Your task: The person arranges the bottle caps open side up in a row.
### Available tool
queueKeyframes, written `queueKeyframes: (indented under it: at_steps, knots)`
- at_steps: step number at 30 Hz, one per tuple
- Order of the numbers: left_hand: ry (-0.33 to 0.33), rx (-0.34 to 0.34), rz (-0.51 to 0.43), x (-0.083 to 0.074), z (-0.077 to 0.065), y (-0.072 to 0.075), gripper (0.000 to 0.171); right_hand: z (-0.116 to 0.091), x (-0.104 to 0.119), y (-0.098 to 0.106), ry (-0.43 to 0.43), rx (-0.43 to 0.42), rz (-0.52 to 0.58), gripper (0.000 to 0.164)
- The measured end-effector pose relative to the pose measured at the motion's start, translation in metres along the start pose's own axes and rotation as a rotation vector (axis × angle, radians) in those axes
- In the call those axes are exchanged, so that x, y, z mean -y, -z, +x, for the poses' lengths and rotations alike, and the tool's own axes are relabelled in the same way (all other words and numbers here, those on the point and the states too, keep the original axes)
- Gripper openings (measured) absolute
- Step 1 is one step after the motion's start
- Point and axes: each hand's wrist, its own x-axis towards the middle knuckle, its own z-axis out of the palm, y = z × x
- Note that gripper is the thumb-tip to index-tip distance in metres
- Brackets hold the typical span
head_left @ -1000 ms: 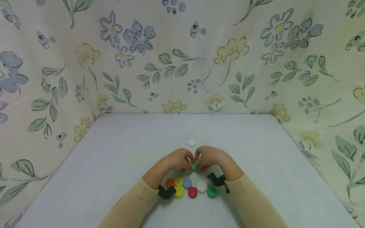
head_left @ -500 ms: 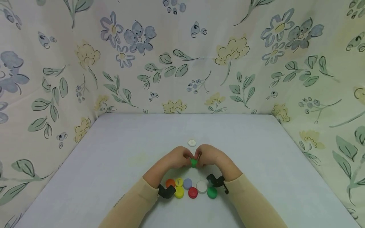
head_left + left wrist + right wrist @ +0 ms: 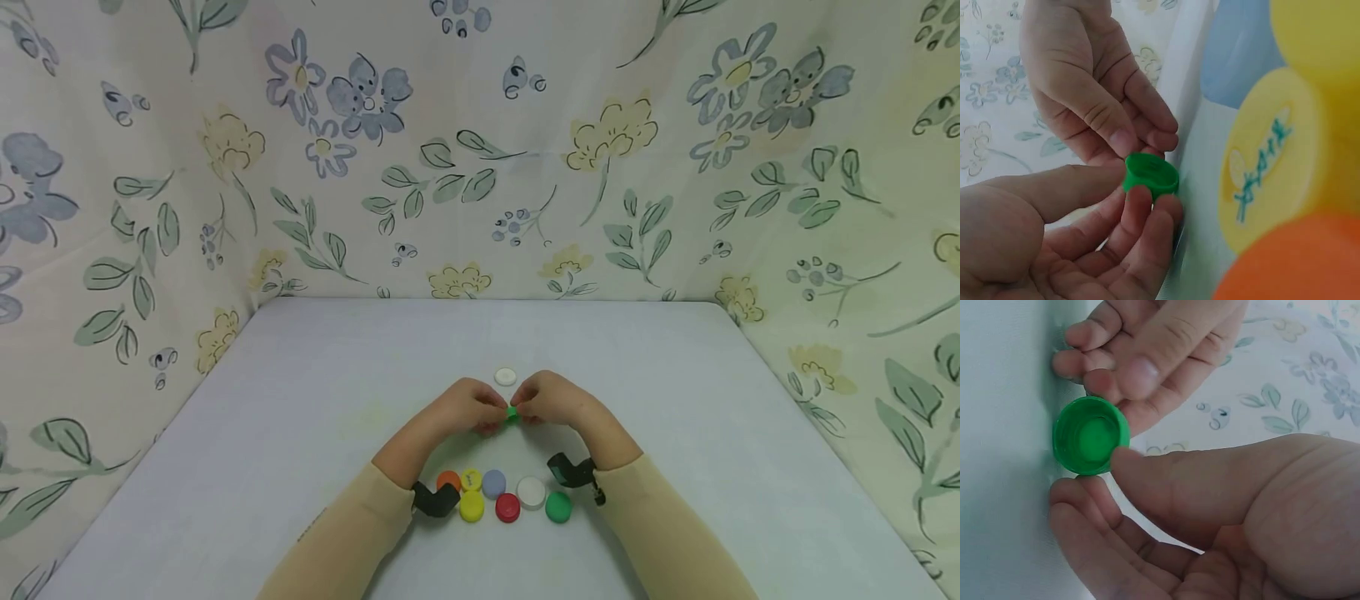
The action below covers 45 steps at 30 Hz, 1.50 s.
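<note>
An orange cap (image 3: 450, 477) lies leftmost on the white table (image 3: 337, 367); beyond it, the left hand (image 3: 463, 406) pinches a small green bottle cap (image 3: 512, 412). Next come two yellow caps (image 3: 472, 507), a lavender cap (image 3: 493, 484), a white disc (image 3: 506, 377) farther back, a red cap (image 3: 507, 507), a white cap (image 3: 531, 493). The right hand (image 3: 553, 400) pinches the small green bottle cap's other side, beyond a loose green cap (image 3: 558, 507).

White table (image 3: 225, 467), clustered orange, two yellow, blue, red, white and green caps (image 3: 507, 507), white disc (image 3: 506, 377) apart
</note>
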Motion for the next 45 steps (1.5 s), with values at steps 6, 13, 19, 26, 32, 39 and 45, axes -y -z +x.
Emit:
queueKeyframes:
  at_steps: [6, 13, 19, 26, 32, 39, 45]
  knots:
    - [-0.012, -0.032, 0.031, -0.001, 0.000, -0.004, 0.014, 0.002, -0.001, -0.002, 0.002, -0.018, 0.016, 0.012]
    - [-0.012, -0.060, 0.018, -0.002, 0.000, -0.007, 0.012, 0.004, -0.002, -0.004, -0.025, -0.037, 0.008, 0.007]
    - [-0.014, -0.077, 0.014, -0.001, 0.002, -0.009, 0.011, 0.006, -0.005, -0.003, -0.036, -0.035, 0.013, 0.009]
    - [-0.032, -0.122, 0.003, -0.001, 0.002, -0.011, 0.012, 0.008, -0.008, 0.001, -0.040, -0.054, 0.091, 0.011]
    - [-0.028, -0.128, -0.002, -0.001, 0.001, -0.010, 0.014, 0.011, -0.014, 0.006, -0.058, -0.064, 0.140, 0.016]
    - [0.001, -0.159, 0.029, -0.003, -0.001, -0.007, 0.017, 0.018, -0.027, 0.010, -0.139, -0.211, 0.129, 0.025]
    - [-0.008, -0.166, 0.035, -0.004, -0.001, -0.007, 0.018, 0.026, -0.033, 0.010, -0.169, -0.340, 0.225, 0.026]
